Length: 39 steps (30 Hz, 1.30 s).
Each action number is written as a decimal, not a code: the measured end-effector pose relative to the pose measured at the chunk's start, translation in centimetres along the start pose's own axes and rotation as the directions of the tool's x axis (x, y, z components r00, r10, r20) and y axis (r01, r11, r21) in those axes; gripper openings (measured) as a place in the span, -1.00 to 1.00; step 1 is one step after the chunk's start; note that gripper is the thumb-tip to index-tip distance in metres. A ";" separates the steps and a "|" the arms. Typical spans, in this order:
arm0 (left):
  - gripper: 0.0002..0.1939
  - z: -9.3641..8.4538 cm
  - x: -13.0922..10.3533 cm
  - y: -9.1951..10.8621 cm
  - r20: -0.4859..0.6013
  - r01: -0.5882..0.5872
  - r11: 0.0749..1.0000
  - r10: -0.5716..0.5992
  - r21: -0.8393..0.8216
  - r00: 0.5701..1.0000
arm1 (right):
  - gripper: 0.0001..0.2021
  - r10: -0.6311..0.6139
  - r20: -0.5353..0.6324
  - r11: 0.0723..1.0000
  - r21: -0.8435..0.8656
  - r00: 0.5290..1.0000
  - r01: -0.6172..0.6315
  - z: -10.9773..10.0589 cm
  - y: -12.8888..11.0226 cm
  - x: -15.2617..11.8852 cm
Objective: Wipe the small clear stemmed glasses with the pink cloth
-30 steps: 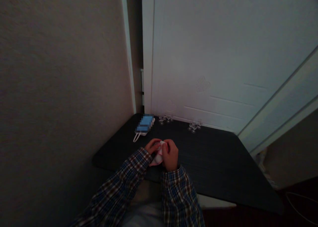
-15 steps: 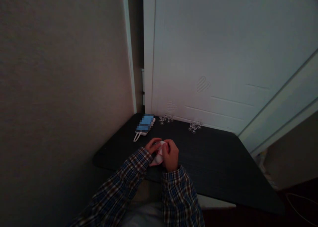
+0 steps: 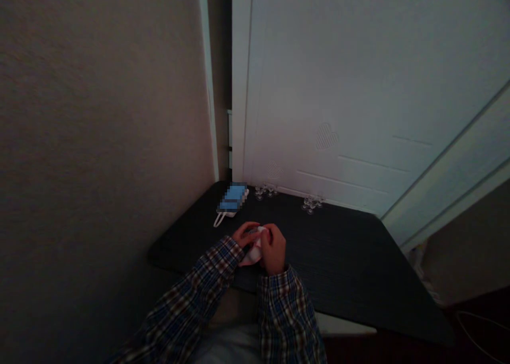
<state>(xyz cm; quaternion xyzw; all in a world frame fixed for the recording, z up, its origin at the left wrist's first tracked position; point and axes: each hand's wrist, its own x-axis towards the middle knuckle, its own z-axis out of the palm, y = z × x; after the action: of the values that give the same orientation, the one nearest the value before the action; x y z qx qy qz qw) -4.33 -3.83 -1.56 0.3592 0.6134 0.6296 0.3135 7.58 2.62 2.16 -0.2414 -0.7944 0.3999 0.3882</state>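
Note:
A small pink and white item (image 3: 255, 253), soft-looking and too dim to name, is between my two hands above the near part of the dark table. My left hand (image 3: 246, 234) is closed on its left side, the fingers bent over its top. On the other side, my right hand (image 3: 274, 248) grips it with curled fingers. Both hands nearly meet at its upper end, and they hide part of it.
On the dark table (image 3: 342, 257), a phone (image 3: 233, 197) with a blurred screen lies at the back left beside a white loop (image 3: 219, 218). Two clusters of clear small pieces (image 3: 266, 191) (image 3: 313, 203) sit along the back edge, against a white panel (image 3: 358, 87). A wall rises at left.

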 end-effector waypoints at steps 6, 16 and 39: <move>-0.54 0.0 -0.1 0.1 0.002 -0.022 1.000 0.022 0.006 1.000 | -0.83 -0.035 -0.015 0.999 -0.002 0.999 0.035 0.0 0.0 0.0; -0.57 -0.1 0.2 -0.2 -0.020 -0.049 0.998 0.049 0.026 0.999 | -0.82 -0.053 -0.018 0.998 0.017 0.998 0.053 -0.1 0.0 0.0; -0.59 -0.3 0.4 -0.8 0.030 -0.076 0.997 0.075 0.034 0.997 | -0.81 -0.059 -0.029 0.998 0.005 0.998 0.059 -0.1 0.0 0.0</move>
<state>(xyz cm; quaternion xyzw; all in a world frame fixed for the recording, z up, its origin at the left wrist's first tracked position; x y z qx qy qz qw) -4.87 -3.61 -2.28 0.3964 0.6057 0.6251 0.2919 7.67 2.62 2.20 -0.2225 -0.7943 0.3870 0.4120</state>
